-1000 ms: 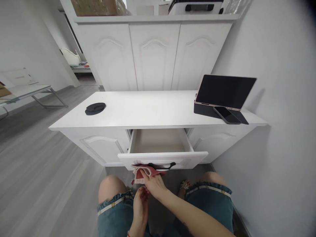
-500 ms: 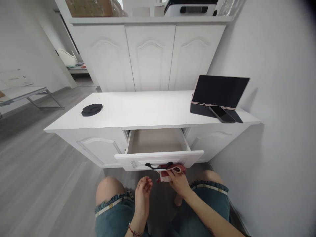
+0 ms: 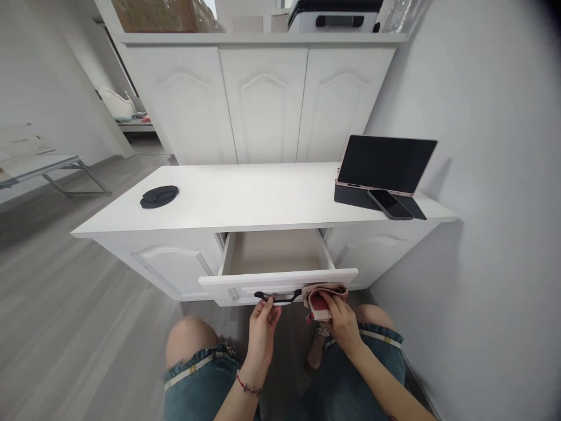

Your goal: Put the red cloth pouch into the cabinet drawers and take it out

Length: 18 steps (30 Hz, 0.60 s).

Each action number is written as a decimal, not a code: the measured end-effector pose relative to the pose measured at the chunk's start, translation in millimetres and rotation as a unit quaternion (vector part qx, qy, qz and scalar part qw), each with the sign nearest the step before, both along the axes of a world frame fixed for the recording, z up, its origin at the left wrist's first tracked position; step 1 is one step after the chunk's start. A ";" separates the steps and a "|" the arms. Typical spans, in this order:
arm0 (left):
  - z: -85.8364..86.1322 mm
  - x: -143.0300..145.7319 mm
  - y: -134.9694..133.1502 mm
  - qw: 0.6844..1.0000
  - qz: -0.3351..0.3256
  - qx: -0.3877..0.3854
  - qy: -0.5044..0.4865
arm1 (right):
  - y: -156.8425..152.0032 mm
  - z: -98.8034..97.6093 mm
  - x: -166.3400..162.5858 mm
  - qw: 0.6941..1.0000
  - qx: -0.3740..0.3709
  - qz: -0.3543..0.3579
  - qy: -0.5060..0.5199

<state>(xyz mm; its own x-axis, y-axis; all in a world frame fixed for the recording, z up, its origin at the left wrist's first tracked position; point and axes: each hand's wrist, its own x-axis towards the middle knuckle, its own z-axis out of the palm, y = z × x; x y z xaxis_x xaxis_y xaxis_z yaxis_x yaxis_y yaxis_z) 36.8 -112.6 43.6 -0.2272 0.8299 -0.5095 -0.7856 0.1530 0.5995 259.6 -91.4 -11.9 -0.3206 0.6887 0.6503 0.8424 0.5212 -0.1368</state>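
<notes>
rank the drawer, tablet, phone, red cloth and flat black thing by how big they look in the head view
1. Drawer
2. Tablet
3. Red cloth, partly covered by the right hand
4. Phone and flat black thing, too alike to rank

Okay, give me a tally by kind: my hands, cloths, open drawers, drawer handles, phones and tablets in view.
Left hand and right hand: 2
Red-and-pink cloth: 1
Open drawer: 1
Black drawer handle: 1
Phone: 1
Tablet: 1
Total: 7
</notes>
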 end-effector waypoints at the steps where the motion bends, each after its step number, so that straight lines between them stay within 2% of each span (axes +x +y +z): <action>1: -0.3 0.6 0.8 1.000 0.003 -0.001 0.000 | -0.1 2.9 -0.1 1.000 0.004 -0.002 0.008; 7: 1.1 1.3 3.0 1.000 0.008 -0.001 0.000 | 1.5 21.2 -4.6 0.998 0.030 -0.031 0.048; 18: 2.7 0.1 4.7 1.000 -0.007 0.008 0.006 | 10.1 61.5 -5.2 0.987 0.065 -0.013 0.149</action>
